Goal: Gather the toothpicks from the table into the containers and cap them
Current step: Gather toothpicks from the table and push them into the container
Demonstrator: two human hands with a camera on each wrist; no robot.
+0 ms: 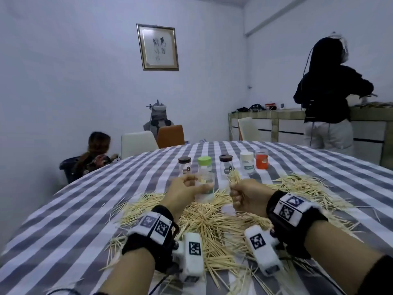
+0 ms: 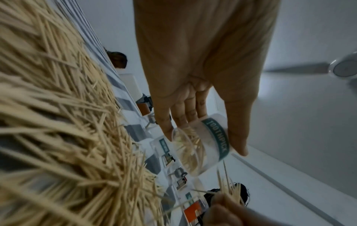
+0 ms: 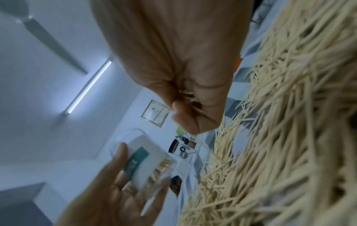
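Toothpicks (image 1: 212, 222) mostly lie heaped on the checked desk (image 1: 74, 209) across the lower centre of the head view, so gathering seems barely begun. The left hand (image 1: 182, 192) curls round an uncapped clear container (image 1: 205, 188), partly filled. The right hand (image 1: 246, 198) clenches a toothpick bundle (image 1: 235, 177) just beside it. Five capped jars (image 1: 246, 162) stand behind, mid-frame.

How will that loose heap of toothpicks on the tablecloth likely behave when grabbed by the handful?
The toothpick heap lies criss-crossed, so a grab probably splays and sheds strays. The bundle in the right hand fans out unevenly. Each stick looks thin, likely light and snappable.
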